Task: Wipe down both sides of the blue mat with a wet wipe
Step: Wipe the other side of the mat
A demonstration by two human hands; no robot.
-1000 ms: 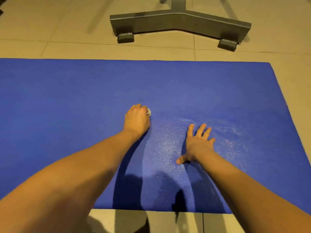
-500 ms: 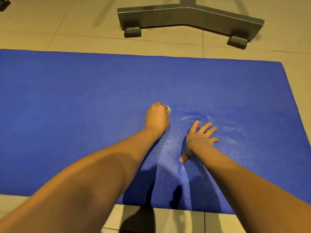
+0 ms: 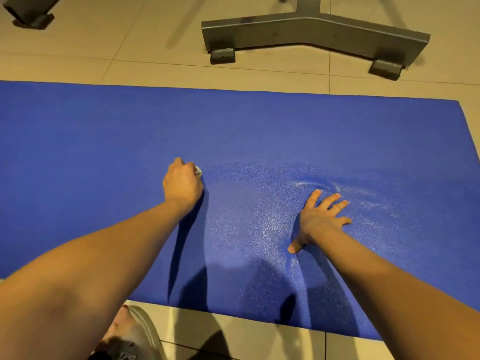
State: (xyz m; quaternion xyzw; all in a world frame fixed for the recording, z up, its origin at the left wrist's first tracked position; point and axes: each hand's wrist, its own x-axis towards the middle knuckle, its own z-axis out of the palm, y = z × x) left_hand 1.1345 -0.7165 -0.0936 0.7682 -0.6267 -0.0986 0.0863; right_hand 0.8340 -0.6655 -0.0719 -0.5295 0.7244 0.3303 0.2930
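Left fingers [image 3: 179, 162] clutch the wipe [image 3: 198, 170], right fingers [image 3: 330, 200] splay on the mat [image 3: 104, 152], steel base [image 3: 311, 35] beyond.

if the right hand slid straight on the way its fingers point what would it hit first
Nothing solid nearby: ahead of the right hand lies only blue mat, rippled just past the fingertips, then tiled floor. The grey stand base may sit further along, though depth is unclear.
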